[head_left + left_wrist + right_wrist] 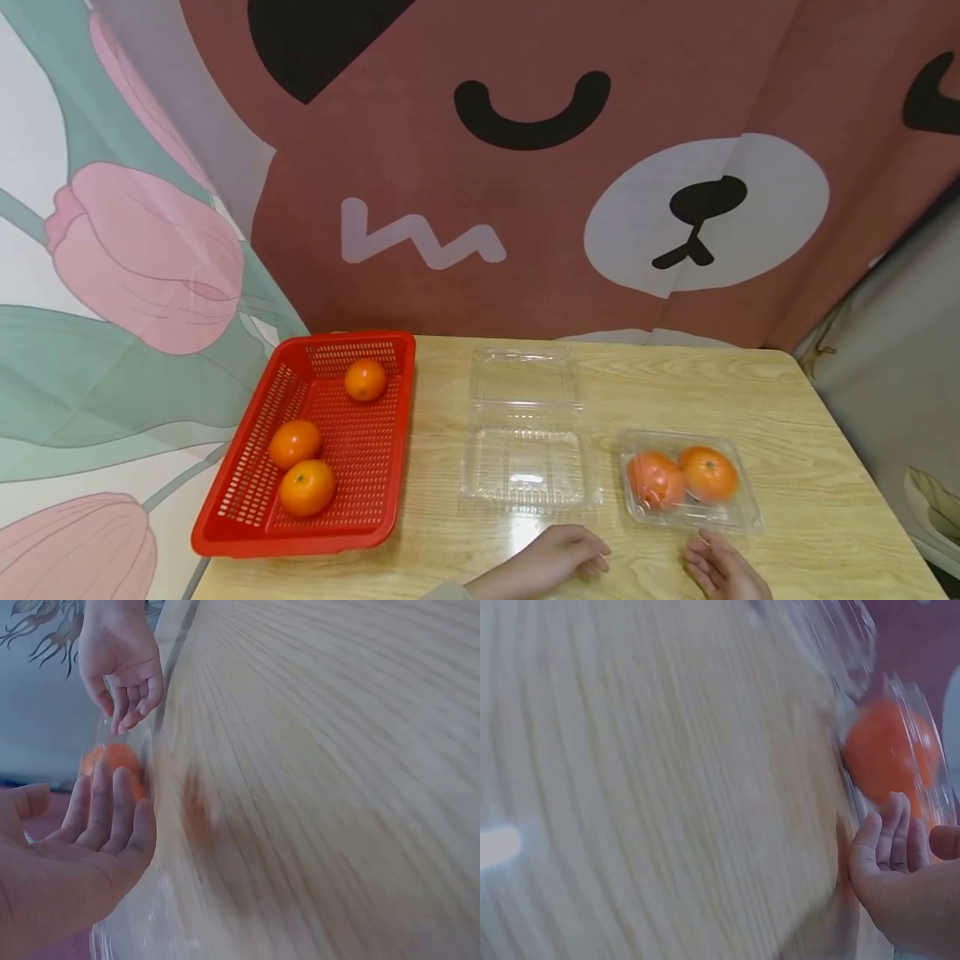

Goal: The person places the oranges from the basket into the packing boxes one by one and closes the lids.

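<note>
A clear plastic clamshell box (738,523) on the right of the table, its lid apparently down, has two oranges (708,474) inside. My right hand (726,568) is just in front of this box, fingers loosely bent and holding nothing. To its left, my left hand (558,557) hovers over the table with relaxed, slightly bent fingers and nothing in its grasp. The left wrist view shows both hands near the boxed oranges, the left palm (82,862) facing up. In the right wrist view, the right hand (907,877) is close to the box; contact cannot be told.
An unfolded clear clamshell box (525,500) lies in the middle of the wooden table (645,375). On the left stands a red plastic basket (397,467) with three oranges (307,487). A curtain with a printed bear (420,300) hangs behind the table.
</note>
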### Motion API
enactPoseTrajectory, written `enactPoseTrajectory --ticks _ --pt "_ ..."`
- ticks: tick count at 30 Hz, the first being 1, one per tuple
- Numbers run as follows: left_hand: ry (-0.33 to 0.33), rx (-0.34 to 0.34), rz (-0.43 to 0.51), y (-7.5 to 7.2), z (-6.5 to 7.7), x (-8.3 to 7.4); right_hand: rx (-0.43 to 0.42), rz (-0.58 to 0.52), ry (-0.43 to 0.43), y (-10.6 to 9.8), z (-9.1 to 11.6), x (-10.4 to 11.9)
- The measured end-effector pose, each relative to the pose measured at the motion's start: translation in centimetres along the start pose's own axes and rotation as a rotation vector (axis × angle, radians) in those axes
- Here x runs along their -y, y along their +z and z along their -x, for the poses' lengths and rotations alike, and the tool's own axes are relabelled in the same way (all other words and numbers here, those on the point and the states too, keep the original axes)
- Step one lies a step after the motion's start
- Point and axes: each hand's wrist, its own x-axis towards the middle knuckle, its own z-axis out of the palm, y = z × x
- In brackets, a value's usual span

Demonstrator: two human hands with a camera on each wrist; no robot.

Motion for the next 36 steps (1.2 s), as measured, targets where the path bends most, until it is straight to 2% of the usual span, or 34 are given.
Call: enactPoseTrajectory --ticks 1,3,6,8,12,17,19,23,25,28,32,36 --pt "0.002 -0.006 0.002 -0.3 0.5 0.2 0.035 -0.008 -0.017 0.5 -0.1 -0.4" --pt "0.004 -0.023 0.004 -1.0 1.3 0.6 0.033 -0.005 -0.043 1.8 -0.4 -1.3" --pt "-0.006 -0.068 0.081 -2.0 2.6 1.2 -0.131 0.065 -0.019 4.7 -0.8 -2.3" --pt "-0.004 -0.111 0.130 -2.6 3.3 1.7 -0.150 0.085 -0.014 6.1 -1.3 -2.8" --pt "0.044 -0.192 0.204 -4.0 4.8 2.8 -0.088 0.096 -0.032 7.9 -2.2 -3.9" --pt "0.097 -0.270 0.206 -5.6 6.9 3.7 -0.010 0.031 -0.087 9.8 -3.2 -5.2" --pt "0.114 -0.298 0.172 -6.1 7.6 3.8 -0.005 -0.043 -0.151 10.4 -3.7 -5.7" --pt "0.111 -0.352 0.020 -6.7 8.9 3.4 -0.023 -0.153 -0.300 11.5 -4.6 -6.7" --pt "0.098 -0.365 -0.066 -6.9 9.6 3.0 -0.042 -0.176 -0.335 12.0 -5.0 -7.0" --pt "0.098 -0.362 -0.178 -7.1 10.4 2.2 -0.112 -0.129 -0.323 12.8 -5.4 -7.2" --pt "0.143 -0.350 -0.317 -7.6 11.4 0.5 -0.225 0.040 -0.317 13.6 -6.0 -7.2" --pt "0.190 -0.314 -0.455 -8.1 12.5 -1.3 -0.268 0.142 -0.360 13.8 -6.5 -7.3"
